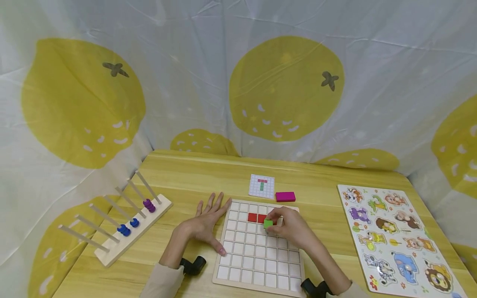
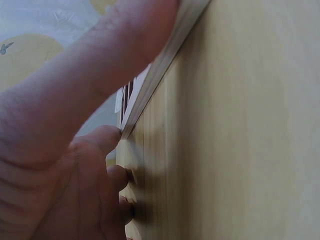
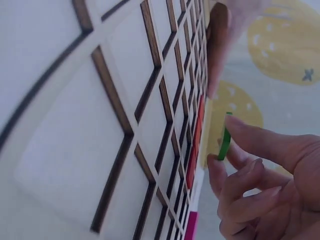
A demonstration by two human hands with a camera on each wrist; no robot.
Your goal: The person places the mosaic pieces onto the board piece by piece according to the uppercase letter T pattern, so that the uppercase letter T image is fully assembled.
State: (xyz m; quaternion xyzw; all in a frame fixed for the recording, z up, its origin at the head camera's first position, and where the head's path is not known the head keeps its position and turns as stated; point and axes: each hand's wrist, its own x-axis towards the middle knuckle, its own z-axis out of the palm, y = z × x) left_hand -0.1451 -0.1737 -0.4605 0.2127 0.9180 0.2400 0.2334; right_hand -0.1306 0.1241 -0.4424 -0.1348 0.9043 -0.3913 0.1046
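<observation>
A wooden grid board [image 1: 249, 262] with white squares lies on the table. Two red tiles [image 1: 252, 217] show in its upper part, side by side. My right hand [image 1: 292, 225] pinches a green tile [image 1: 268, 224] between thumb and fingers over the board, just below and right of the red ones; in the right wrist view the green tile [image 3: 225, 143] is clear of the board's surface. My left hand [image 1: 205, 225] is spread at the board's left edge, thumb and index finger touching the frame, the other fingers on the table.
Behind the board lie a pattern card [image 1: 261, 186] with a red and green T and a magenta block [image 1: 285, 197]. A wooden peg rack [image 1: 136, 229] with blue and purple beads stands at the left. An animal puzzle board [image 1: 400, 240] lies at the right.
</observation>
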